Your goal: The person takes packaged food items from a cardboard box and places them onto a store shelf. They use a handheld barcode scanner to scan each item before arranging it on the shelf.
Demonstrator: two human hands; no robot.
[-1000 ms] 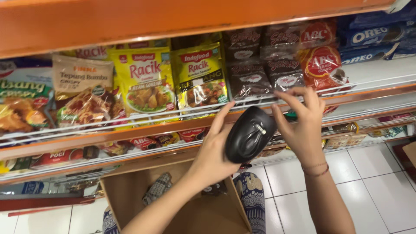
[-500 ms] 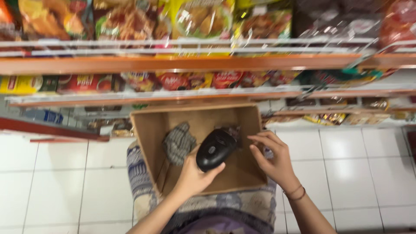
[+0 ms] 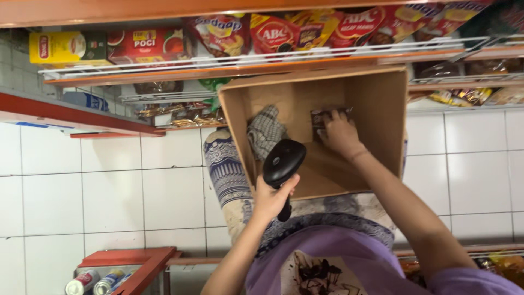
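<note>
Head view: left hand (image 3: pixel 271 198) grips scanner (image 3: pixel 282 165); right hand (image 3: pixel 339 134) apparently touches packet (image 3: pixel 322 117).

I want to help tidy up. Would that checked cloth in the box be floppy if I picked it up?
Probably floppy: the checked cloth lies crumpled in folds against the cardboard box wall. It likely feels light, since it sags without holding any shape. It shouldn't roll or break.

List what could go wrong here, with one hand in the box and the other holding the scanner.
1. The cardboard box seems to rest on the person's lap, so reaching in with the right hand might tip it.
2. The left hand holds the black scanner over the box's edge; it could knock the rim or slip.
</note>
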